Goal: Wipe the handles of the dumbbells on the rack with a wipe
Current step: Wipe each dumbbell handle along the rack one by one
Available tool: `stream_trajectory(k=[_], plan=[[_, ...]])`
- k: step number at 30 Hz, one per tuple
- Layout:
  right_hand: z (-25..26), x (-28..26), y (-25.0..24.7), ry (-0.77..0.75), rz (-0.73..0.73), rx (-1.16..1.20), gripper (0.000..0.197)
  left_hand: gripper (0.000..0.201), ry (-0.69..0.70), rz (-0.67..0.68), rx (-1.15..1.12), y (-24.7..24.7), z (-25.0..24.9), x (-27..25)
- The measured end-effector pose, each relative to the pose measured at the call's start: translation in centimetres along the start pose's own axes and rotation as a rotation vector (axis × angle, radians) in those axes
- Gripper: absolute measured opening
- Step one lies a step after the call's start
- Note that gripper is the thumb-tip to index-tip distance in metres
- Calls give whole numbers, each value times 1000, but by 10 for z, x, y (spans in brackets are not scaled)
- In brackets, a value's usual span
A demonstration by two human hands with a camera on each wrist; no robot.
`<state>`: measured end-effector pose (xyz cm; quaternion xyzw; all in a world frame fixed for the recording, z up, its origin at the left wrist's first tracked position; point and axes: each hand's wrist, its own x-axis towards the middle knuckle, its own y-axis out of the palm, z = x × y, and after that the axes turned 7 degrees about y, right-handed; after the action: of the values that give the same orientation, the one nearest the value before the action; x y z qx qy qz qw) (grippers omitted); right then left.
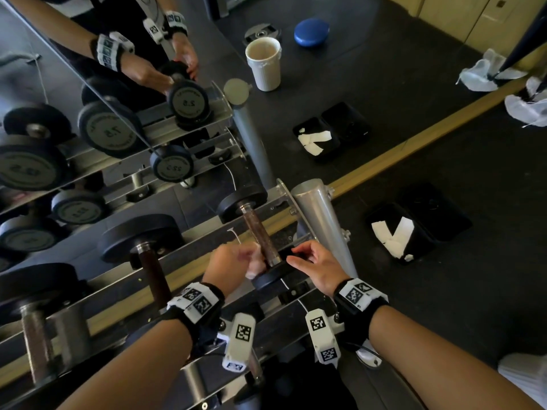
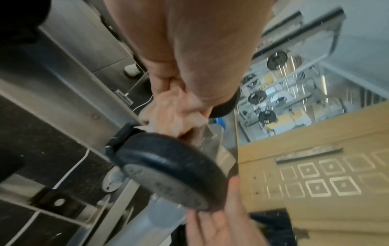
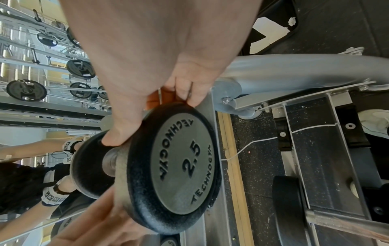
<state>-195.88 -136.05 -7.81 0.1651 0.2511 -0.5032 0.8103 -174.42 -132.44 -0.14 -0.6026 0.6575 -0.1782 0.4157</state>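
The small 2.5 dumbbell (image 1: 262, 236) lies at the right end of the rack's top rail (image 1: 207, 255), its brown handle pointing away from me. My left hand (image 1: 251, 261) holds a crumpled pale wipe (image 2: 168, 114) against the near end of that handle. My right hand (image 1: 299, 255) grips the rim of the near black head (image 3: 183, 166), thumb on one side and fingers over the top. The handle under the wipe is hidden. In the left wrist view the near head (image 2: 168, 169) fills the middle.
Larger dumbbells (image 1: 139, 241) sit to the left on the same rail. A mirror (image 1: 148, 128) behind the rack repeats everything. The rack's grey post (image 1: 322, 220) stands right beside my right hand. A black tray with white wipes (image 1: 414, 229) lies on the dark floor to the right.
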Motion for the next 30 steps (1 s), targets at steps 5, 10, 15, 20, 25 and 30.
stream_trajectory(k=[5, 10, 15, 20, 25, 30], plan=[[-3, 0, 0, -18, -1, -9, 35, 39, -95, -235, -23, -12, -4, 30], [0, -1, 0, -15, -6, 4, 35, 39, -62, -154, -19, 8, -9, 25], [4, -3, 0, -16, -7, 4, 35, 39, 38, 28, 197, 14, -2, 6], [7, -3, -2, -43, -17, -10, 30, 30, 91, 128, 200, 11, 4, -1], [6, -2, -4, -59, -6, -21, 26, 26, 81, 104, 22, 13, 5, -12], [14, -1, -5, -39, -6, -127, 25, 21, -45, -184, -422, -2, 12, -36]])
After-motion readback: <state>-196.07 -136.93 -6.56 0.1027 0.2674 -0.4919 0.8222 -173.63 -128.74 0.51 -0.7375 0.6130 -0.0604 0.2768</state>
